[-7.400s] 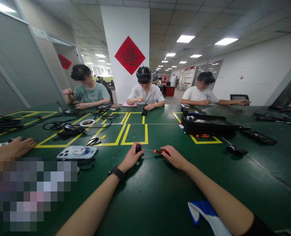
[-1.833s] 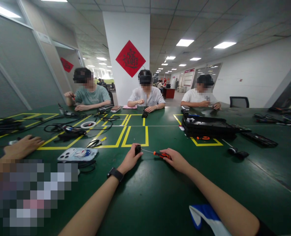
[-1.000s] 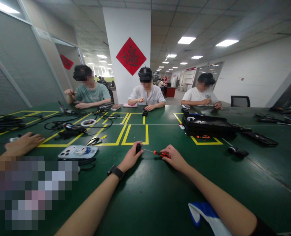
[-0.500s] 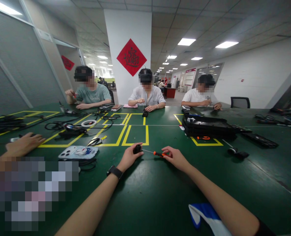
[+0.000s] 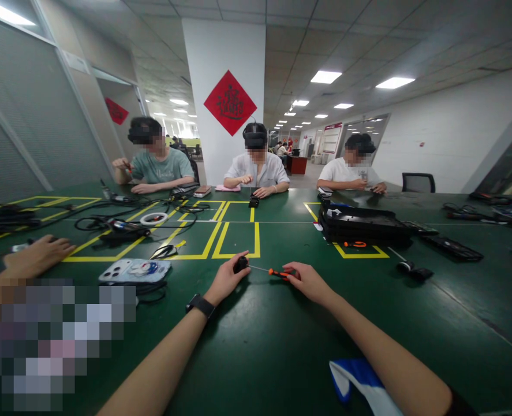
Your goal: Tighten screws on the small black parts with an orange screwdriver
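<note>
My left hand (image 5: 228, 279) is closed round a small black part (image 5: 240, 264), just above the green table (image 5: 256, 358). In my right hand (image 5: 304, 279) is a screwdriver (image 5: 277, 274) with an orange and black handle, gripped between thumb and fingers. Its thin metal shaft points left and reaches the black part; whether the tip sits in a screw is too small to tell. The fingers of my left hand cover much of the part.
To the left lie a light-blue phone (image 5: 135, 270) and black cables (image 5: 121, 222). Black trays (image 5: 363, 225) with orange pliers (image 5: 354, 244) stand at the right. A blue-and-white cloth (image 5: 362, 381) lies near my right forearm. Several people sit round the table; one person's hand (image 5: 39, 254) rests at the left.
Both hands keep nearly the same pose, with the screwdriver still against the black part. The whole view has shifted slightly.
</note>
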Demonstrator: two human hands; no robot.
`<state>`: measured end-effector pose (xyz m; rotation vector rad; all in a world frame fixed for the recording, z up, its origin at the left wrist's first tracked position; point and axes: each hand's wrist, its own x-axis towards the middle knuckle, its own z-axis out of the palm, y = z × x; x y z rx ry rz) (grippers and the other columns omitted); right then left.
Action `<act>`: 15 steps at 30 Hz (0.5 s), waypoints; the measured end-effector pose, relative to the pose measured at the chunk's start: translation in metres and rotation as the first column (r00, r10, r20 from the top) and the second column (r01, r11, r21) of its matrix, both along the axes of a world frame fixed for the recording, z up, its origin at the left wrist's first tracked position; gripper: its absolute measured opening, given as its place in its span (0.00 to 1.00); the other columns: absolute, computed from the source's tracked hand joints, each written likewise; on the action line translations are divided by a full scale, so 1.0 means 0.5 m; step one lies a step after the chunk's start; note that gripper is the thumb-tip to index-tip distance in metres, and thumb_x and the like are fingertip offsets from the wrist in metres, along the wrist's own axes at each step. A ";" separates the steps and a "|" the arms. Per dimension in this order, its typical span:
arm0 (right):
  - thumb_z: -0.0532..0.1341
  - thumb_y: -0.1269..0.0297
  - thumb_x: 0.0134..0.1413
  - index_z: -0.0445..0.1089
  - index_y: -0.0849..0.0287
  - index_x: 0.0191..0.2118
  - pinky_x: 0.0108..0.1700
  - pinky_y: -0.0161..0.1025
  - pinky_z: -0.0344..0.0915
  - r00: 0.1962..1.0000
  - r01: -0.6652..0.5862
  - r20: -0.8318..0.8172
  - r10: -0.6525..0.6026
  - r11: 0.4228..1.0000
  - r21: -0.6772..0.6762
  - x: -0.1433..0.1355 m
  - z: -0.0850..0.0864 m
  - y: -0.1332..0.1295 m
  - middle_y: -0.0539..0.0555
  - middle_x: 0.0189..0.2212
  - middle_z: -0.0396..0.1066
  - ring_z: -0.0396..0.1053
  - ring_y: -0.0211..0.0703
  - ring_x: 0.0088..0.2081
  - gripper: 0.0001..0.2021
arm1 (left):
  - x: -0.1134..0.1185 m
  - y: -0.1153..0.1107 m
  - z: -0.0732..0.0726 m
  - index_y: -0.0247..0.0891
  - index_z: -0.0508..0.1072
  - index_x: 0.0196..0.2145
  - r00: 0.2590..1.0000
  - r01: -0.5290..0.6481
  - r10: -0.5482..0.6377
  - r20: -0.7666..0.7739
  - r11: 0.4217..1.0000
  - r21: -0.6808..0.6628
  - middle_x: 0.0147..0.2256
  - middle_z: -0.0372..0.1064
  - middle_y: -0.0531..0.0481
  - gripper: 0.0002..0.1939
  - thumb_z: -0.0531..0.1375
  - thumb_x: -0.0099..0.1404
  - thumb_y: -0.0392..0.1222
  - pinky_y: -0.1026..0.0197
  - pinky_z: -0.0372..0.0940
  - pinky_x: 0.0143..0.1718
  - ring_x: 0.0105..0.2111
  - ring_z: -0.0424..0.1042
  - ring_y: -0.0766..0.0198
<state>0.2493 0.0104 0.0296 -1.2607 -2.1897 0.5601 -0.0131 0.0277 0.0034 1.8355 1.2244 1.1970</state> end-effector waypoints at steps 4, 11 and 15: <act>0.63 0.70 0.44 0.68 0.59 0.45 0.36 0.36 0.62 1.000 -0.008 -0.011 0.008 0.998 0.057 -0.002 -0.006 -0.001 0.53 0.36 0.67 0.64 0.37 0.30 0.18 | 0.002 -0.002 0.001 0.41 0.59 0.55 0.999 -0.018 0.018 -0.031 1.000 0.008 0.44 0.69 0.49 0.27 0.56 0.56 0.42 0.54 0.57 0.52 0.45 0.68 0.61; 0.62 0.67 0.46 0.70 0.58 0.42 0.41 0.38 0.62 0.999 -0.030 0.021 0.029 0.997 0.066 -0.011 -0.002 -0.010 0.54 0.38 0.66 0.64 0.41 0.37 0.13 | 0.004 -0.002 -0.002 0.42 0.57 0.56 0.996 -0.044 0.046 -0.078 0.999 0.025 0.47 0.67 0.48 0.27 0.54 0.58 0.42 0.54 0.55 0.53 0.47 0.66 0.61; 0.57 0.66 0.52 0.69 0.57 0.44 0.45 0.40 0.60 0.996 -0.070 0.055 0.068 0.997 0.036 -0.012 0.008 -0.016 0.54 0.40 0.68 0.65 0.43 0.41 0.13 | 0.002 -0.001 -0.003 0.41 0.59 0.55 0.993 -0.059 0.064 -0.103 0.997 0.044 0.46 0.68 0.47 0.27 0.55 0.58 0.44 0.53 0.57 0.52 0.46 0.67 0.60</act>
